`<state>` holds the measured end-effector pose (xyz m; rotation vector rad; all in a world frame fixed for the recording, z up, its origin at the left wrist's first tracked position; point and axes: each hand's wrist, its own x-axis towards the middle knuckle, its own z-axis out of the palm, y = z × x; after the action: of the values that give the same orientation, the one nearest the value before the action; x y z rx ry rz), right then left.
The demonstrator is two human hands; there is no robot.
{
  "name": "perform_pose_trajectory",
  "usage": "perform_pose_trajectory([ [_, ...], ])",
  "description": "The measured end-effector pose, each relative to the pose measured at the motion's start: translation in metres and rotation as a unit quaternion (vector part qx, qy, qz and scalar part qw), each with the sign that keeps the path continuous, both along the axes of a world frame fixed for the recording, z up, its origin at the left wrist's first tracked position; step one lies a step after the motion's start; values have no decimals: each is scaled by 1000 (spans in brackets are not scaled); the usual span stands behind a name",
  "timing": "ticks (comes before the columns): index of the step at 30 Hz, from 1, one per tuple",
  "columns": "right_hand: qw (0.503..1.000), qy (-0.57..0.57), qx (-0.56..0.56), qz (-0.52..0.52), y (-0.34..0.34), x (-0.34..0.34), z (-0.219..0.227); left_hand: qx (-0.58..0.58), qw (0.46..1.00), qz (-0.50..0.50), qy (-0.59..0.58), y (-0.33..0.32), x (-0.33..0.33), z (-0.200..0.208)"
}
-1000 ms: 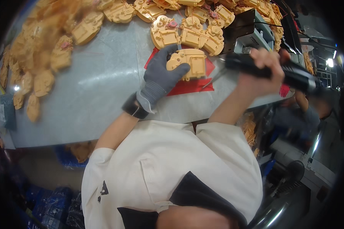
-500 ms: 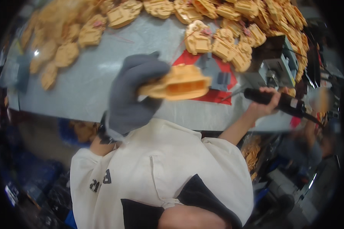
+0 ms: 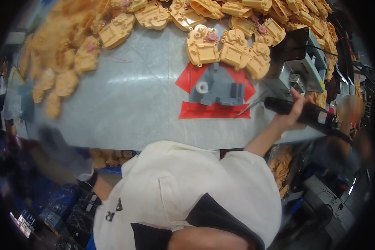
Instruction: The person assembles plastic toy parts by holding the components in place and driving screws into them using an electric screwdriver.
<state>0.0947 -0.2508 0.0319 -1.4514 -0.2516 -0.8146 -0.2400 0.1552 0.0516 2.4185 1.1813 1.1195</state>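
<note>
My left hand, in a grey glove, is off the table's left front edge. Motion smears its fingers, and no yellow part shows in it. My bare right hand is closed around a black electric screwdriver at the right of the table. Its thin metal bit points left, toward the red tape. A grey fixture with a pale round post sits on the tape, with no yellow part on it. Several yellow plastic housings lie just behind the fixture.
A grey box-shaped device, probably a screw feeder, stands behind my right hand. More yellow housings are heaped along the back and left of the grey table. Others lie below the front edge. Another person's blurred arm is at the right.
My left hand has swung from above the table down to the left, past the table edge. The yellow housing it held is no longer seen in it. My right hand still holds the screwdriver.
</note>
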Motion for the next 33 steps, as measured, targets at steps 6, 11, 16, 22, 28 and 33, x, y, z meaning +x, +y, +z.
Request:
perform_pose_trajectory([
  [6, 999, 43, 4, 25, 14, -8, 5, 239, 807, -485, 239, -81, 251, 0],
  [11, 999, 22, 10, -39, 8, -15, -4, 326, 727, -562, 222, -85, 306, -26],
  [16, 997, 22, -21, -77, 14, -14, -9, -24, 824, -564, -37, -78, 276, -13],
  [22, 997, -9, -39, -65, 27, -8, -3, -413, 689, -586, 104, -127, 240, 34],
  [28, 1000, 24, -2, -9, 19, -13, -2, -146, 704, -631, 290, -158, 271, 27],
  [33, 999, 28, 20, -9, 15, -17, -2, -46, 759, -612, 220, -159, 279, -5],
])
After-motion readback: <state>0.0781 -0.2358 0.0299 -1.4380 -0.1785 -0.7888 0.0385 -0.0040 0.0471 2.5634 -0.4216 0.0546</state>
